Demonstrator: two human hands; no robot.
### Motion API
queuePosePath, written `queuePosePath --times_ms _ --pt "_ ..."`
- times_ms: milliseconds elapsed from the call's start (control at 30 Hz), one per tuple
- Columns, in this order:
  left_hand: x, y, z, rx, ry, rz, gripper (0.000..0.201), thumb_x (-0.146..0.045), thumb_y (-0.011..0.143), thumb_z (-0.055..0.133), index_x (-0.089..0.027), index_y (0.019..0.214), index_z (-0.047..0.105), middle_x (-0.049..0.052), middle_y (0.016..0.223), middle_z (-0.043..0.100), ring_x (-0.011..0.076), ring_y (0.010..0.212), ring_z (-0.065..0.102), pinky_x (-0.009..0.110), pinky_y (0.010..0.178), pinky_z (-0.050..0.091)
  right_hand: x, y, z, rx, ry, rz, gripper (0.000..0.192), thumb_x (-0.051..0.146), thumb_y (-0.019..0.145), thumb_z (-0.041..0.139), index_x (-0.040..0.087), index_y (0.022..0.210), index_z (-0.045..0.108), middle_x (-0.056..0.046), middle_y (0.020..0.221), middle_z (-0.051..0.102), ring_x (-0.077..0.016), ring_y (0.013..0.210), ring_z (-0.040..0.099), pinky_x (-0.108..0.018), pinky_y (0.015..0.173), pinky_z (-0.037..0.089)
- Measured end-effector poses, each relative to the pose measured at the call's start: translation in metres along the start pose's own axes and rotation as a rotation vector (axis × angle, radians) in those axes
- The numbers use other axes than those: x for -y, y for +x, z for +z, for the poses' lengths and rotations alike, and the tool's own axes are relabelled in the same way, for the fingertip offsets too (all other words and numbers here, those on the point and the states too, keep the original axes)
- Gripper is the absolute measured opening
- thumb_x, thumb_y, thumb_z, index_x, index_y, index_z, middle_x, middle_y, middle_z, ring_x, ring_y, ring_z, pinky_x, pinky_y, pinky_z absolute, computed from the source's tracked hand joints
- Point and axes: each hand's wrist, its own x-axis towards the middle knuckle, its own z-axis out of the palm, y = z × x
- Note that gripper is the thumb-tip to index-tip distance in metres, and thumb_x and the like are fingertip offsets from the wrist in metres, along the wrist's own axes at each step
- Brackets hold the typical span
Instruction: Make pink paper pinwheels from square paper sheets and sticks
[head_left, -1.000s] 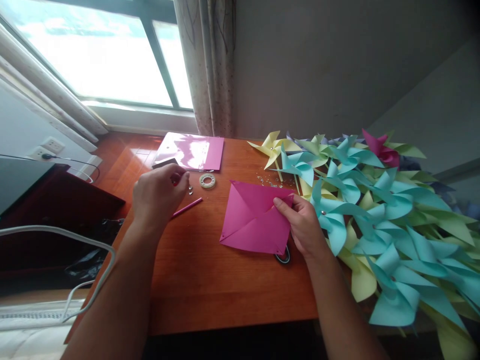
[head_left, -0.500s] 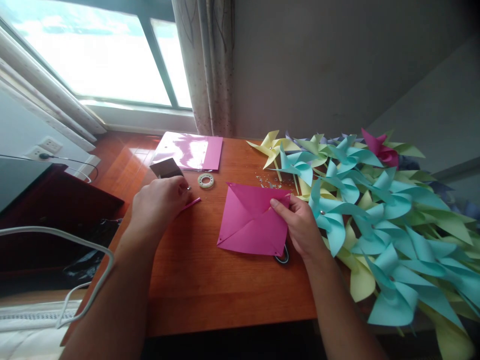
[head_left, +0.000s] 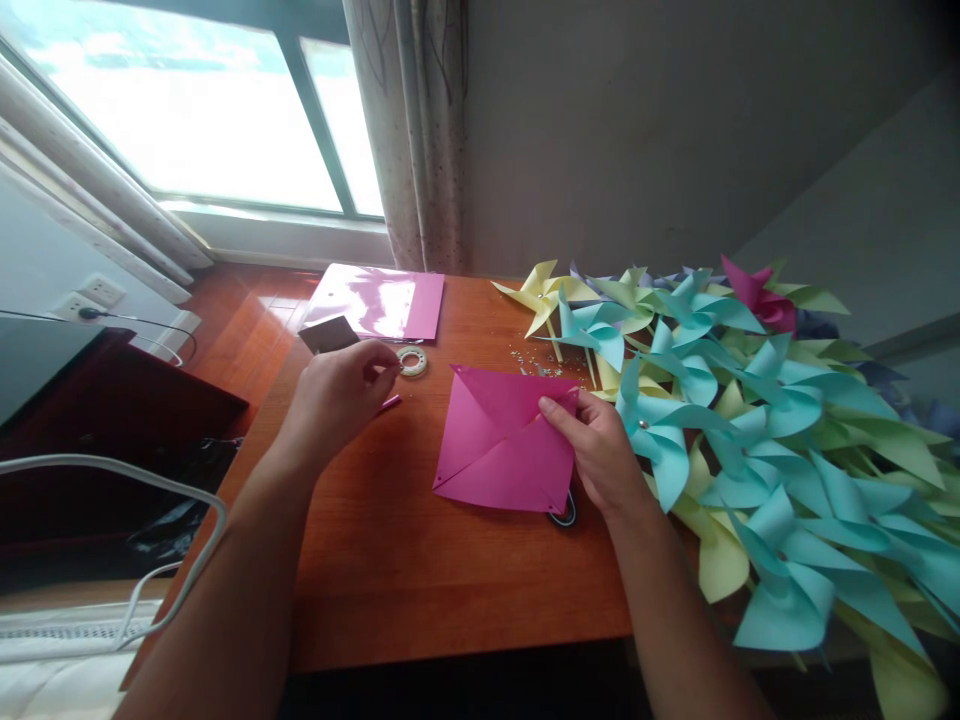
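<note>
My right hand (head_left: 596, 440) pinches a square sheet of pink paper (head_left: 499, 450) at its upper right corner, thumb on top. Diagonal cuts run in from the sheet's corners, which have small punched holes. My left hand (head_left: 345, 390) hovers left of the sheet with thumb and forefinger closed; the small silver fastener in its grip is mostly hidden now. Behind that hand sits a dark open box or flap (head_left: 328, 335). A thin pink stick (head_left: 389, 403) lies under its fingers. Just beyond the fingertips is a roll of tape (head_left: 412, 362).
Many paper pinwheels (head_left: 780, 570) in turquoise, green and yellow crowd the table's right side. Scissor handles (head_left: 564, 512) peek out below the sheet. Silver bits (head_left: 540, 362) are scattered behind it. A clear packet of pink paper (head_left: 375, 305) lies at the back left of the wooden table (head_left: 450, 600).
My left hand has lifted away from the dark box, moving right and slightly up, with the silver piece at its fingertips. My right hand and the pink sheet stay nearly still.
</note>
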Motion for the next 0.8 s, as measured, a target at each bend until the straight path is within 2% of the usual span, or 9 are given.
queuePosePath --times_ms 67,133,233,433,667,800 --pt "-0.011 -0.003 0.007 0.034 -0.177 0.036 0.017 -0.037 0.088 0.061 -0.023 0.089 0.069 0.004 0.079 0.073 0.0194 0.068 0.067 0.028 0.061 0.045 0.001 -0.001 0.0 0.009 0.044 0.023 0.022 0.04 0.072 0.086 0.023 0.081 0.075 0.002 0.073 0.074 -0.0151 0.061 0.063 -0.027 0.059 0.052" --pt "-0.021 -0.006 0.015 0.117 -0.614 0.049 0.014 -0.032 0.083 0.068 -0.019 0.087 0.069 0.009 0.087 0.075 0.0186 0.067 0.067 0.029 0.06 0.049 0.002 -0.001 0.001 0.018 0.085 0.041 0.022 0.039 0.071 0.087 0.023 0.081 0.076 0.002 0.074 0.075 -0.0147 0.061 0.064 -0.027 0.06 0.052" --pt "-0.032 -0.009 0.023 0.15 -0.824 0.012 0.011 -0.025 0.075 0.076 -0.016 0.08 0.071 0.007 0.077 0.072 0.0149 0.061 0.063 0.026 0.056 0.047 0.005 -0.002 0.001 0.031 0.144 0.056 0.023 0.037 0.069 0.089 0.023 0.083 0.076 0.001 0.075 0.076 -0.0144 0.063 0.065 -0.026 0.062 0.054" --pt "-0.03 -0.01 0.032 0.208 -0.901 -0.002 0.008 -0.019 0.075 0.076 -0.014 0.08 0.071 0.001 0.077 0.066 0.013 0.072 0.06 0.023 0.066 0.046 0.01 -0.004 0.002 0.07 0.213 0.079 0.02 0.033 0.07 0.088 0.022 0.083 0.076 0.002 0.074 0.076 -0.012 0.063 0.066 -0.022 0.064 0.055" --pt "-0.03 -0.012 0.041 0.257 -0.932 -0.047 0.013 -0.016 0.072 0.078 -0.013 0.084 0.076 0.003 0.081 0.071 0.0154 0.077 0.064 0.024 0.071 0.048 0.009 -0.004 0.001 0.097 0.206 0.066 0.019 0.033 0.073 0.087 0.022 0.086 0.077 0.001 0.077 0.077 -0.0127 0.064 0.067 -0.023 0.064 0.056" --pt "-0.032 -0.015 0.044 0.342 -0.993 -0.097 0.02 -0.016 0.069 0.082 -0.014 0.089 0.079 0.004 0.078 0.074 0.0193 0.075 0.068 0.027 0.07 0.052 0.008 -0.003 0.0 0.088 0.235 0.078 0.021 0.033 0.071 0.088 0.022 0.084 0.077 0.001 0.072 0.076 -0.013 0.061 0.067 -0.023 0.063 0.057"
